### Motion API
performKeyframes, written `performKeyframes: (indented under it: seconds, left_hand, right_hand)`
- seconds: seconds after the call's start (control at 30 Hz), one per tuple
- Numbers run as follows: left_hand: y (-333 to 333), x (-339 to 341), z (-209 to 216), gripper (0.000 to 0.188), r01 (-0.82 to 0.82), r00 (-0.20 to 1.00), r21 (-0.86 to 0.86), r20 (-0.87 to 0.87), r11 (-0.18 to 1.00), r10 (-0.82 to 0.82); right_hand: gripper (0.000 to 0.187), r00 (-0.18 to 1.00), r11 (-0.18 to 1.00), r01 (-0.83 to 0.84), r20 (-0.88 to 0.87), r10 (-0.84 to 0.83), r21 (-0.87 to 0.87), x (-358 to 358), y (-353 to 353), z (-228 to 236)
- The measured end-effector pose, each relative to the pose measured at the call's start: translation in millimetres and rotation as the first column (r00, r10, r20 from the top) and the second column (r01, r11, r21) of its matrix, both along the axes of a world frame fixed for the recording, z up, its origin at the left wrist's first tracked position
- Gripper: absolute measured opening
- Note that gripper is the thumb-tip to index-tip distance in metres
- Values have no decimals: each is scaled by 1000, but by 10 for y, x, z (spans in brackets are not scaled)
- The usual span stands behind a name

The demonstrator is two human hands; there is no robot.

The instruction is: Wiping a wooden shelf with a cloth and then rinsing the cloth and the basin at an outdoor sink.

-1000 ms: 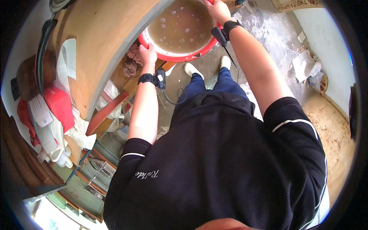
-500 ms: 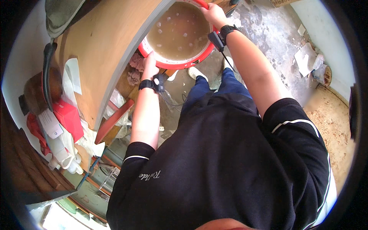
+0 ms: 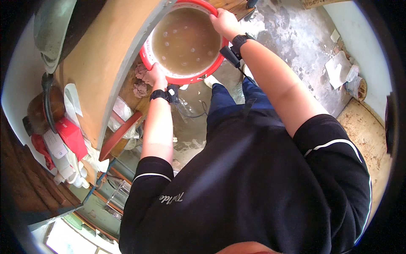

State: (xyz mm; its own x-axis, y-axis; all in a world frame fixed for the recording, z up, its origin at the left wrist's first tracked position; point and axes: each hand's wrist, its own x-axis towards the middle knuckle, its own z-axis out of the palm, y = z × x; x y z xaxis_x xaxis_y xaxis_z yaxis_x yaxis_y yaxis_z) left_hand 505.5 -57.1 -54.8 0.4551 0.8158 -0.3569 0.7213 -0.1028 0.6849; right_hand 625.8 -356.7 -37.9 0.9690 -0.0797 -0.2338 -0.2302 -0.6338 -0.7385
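Note:
Between my hands is a round basin (image 3: 196, 79) with a red rim and a white inside. Murky brown water (image 3: 186, 40) with a few bubbles fills much of it. My left hand (image 3: 155, 77) grips the rim at its near left side, fingers partly hidden under the edge. On the right side of the rim, my right hand (image 3: 226, 23) is closed round the edge. Each wrist wears a black strap with a small device. The basin is held out in front of me, beside the edge of a wooden table.
The wooden table (image 3: 99, 55) curves along my left, with a pan (image 3: 53, 34), a red box (image 3: 71, 137) and papers on it. A crumpled pinkish cloth (image 3: 141, 80) lies below the basin. Paper scraps (image 3: 337, 70) lie on the stained floor (image 3: 292, 46) by the right wall.
Both hands have carried the basin a little to the left and slightly nearer to me. The water and bubbles have shifted along with it. My grip on the rim stays the same.

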Motion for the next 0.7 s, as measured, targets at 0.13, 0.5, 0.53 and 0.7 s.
performKeyframes:
  seconds: [0.13, 0.5, 0.53, 0.7]
  left_hand:
    - [246, -36, -83, 48, 9, 994, 154, -110, 988, 8]
    - [-22, 91, 38, 48, -24, 988, 45, -150, 999, 31]
    - [283, -39, -63, 46, -19, 999, 5, -26, 1000, 19]
    - [405, -58, -261, 46, -4, 1000, 70, 4, 998, 3]
  right_hand:
    - [36, 999, 999, -42, -8, 43, 28, 33, 96, 125]
    - [36, 999, 993, -33, -14, 32, -111, 87, 12, -33]
    - [39, 998, 995, -48, -53, 43, -89, 88, 141, 61]
    - [37, 995, 993, -58, -92, 49, -102, 108, 150, 98]
